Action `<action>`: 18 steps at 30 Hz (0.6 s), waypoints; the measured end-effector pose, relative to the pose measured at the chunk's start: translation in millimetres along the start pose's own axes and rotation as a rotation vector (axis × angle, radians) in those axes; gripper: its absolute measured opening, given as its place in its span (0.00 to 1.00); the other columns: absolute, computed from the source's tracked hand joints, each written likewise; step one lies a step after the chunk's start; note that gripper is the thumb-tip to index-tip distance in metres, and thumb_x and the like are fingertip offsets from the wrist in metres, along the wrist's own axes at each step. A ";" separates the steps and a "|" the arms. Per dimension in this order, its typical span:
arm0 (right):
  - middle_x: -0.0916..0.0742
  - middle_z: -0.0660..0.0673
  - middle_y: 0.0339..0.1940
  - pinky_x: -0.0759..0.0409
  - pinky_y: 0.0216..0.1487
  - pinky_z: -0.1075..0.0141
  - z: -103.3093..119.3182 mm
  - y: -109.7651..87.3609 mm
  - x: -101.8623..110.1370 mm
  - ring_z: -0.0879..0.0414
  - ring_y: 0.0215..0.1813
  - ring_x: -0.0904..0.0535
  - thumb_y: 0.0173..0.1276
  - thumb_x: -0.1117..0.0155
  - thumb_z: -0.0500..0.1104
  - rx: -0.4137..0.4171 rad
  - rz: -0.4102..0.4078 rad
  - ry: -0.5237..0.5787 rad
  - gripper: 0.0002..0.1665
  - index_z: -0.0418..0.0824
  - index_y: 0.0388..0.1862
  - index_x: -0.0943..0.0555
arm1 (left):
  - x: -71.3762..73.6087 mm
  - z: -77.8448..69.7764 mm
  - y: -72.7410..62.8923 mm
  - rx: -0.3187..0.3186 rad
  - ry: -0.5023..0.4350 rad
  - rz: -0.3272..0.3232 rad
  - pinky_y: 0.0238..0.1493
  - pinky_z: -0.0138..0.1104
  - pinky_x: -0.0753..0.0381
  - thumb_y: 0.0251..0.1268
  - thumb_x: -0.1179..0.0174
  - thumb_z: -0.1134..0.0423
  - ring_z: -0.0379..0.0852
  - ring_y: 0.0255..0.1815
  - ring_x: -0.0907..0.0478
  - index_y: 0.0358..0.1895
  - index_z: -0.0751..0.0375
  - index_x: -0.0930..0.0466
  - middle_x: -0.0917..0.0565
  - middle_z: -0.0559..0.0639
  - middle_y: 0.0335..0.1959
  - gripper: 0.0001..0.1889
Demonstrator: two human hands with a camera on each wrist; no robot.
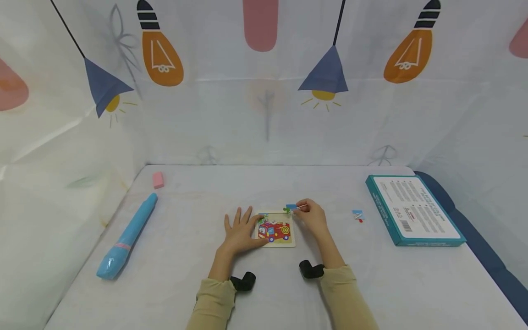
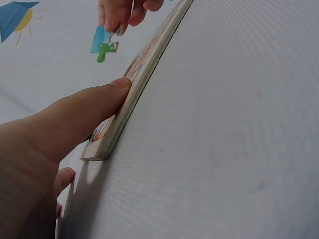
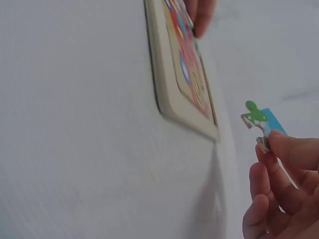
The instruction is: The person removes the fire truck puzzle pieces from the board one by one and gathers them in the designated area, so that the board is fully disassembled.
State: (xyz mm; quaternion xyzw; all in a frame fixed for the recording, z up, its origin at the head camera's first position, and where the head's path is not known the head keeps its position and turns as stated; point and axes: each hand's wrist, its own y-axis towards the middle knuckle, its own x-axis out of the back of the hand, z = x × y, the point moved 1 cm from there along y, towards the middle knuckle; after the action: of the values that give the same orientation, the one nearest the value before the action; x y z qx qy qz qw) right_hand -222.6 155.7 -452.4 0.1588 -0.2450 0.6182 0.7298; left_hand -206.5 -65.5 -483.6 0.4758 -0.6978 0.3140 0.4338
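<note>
A small wooden jigsaw puzzle with a red fire truck picture sits in a pale tray point(image 3: 172, 107) at the middle of the table. My left hand point(image 1: 241, 236) rests at the tray's left side with fingers spread. In the left wrist view its thumb point(image 2: 112, 94) presses the near edge. Above the tray's top right corner, my right hand point(image 1: 312, 219) pinches a puzzle piece point(image 3: 256, 117) between thumb and fingertips. Green and blue show on that piece, which is held clear of the tray. Another loose piece point(image 1: 358, 215), blue with a red spot, lies to the right.
A teal box point(image 1: 416, 211) with a white printed face lies at the right edge, before a dark blue seat point(image 1: 445, 197). To the left are a long light-blue object point(image 1: 128, 238) with one wide end and a small pink block point(image 1: 158, 180). A printed curtain point(image 1: 231, 119) hangs behind.
</note>
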 end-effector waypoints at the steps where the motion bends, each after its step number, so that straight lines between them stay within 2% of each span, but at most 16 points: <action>1: 0.18 0.39 0.38 0.27 0.33 0.66 -2.2 0.9 4.4 0.50 0.39 0.24 0.61 0.37 0.38 -0.007 -0.009 0.001 0.12 0.35 0.43 0.22 | -0.1 0.2 -0.1 0.003 -0.004 0.005 0.63 0.64 0.70 0.47 0.37 0.37 0.64 0.73 0.60 0.65 0.47 0.35 0.47 0.57 0.73 0.39; 9: 0.19 0.37 0.41 0.30 0.34 0.67 -24.0 3.0 38.7 0.48 0.41 0.25 0.63 0.40 0.39 -0.085 -0.038 -0.019 0.15 0.33 0.46 0.23 | -1.1 0.3 -1.2 0.007 -0.017 0.004 0.63 0.64 0.71 0.47 0.37 0.38 0.63 0.73 0.61 0.65 0.46 0.35 0.47 0.56 0.73 0.40; 14: 0.19 0.34 0.40 0.28 0.32 0.68 -36.7 -1.0 58.4 0.49 0.39 0.24 0.63 0.40 0.39 -0.128 -0.054 -0.038 0.17 0.30 0.48 0.24 | -0.6 -0.6 -1.3 0.006 -0.032 -0.006 0.63 0.64 0.71 0.46 0.36 0.38 0.63 0.73 0.61 0.65 0.47 0.34 0.47 0.56 0.73 0.39; 18: 0.18 0.32 0.42 0.26 0.34 0.65 -49.5 -2.5 70.8 0.47 0.40 0.23 0.63 0.41 0.40 -0.178 -0.072 -0.055 0.20 0.29 0.50 0.25 | 0.3 -0.5 -1.2 0.004 -0.030 -0.010 0.63 0.64 0.71 0.46 0.36 0.38 0.63 0.73 0.60 0.65 0.47 0.34 0.47 0.56 0.73 0.39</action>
State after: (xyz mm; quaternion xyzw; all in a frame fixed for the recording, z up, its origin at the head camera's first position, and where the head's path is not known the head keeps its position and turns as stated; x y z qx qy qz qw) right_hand -204.0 240.0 -454.1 0.1189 -0.3129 0.5628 0.7558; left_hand -205.2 -65.6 -483.1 0.4846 -0.7011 0.3062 0.4240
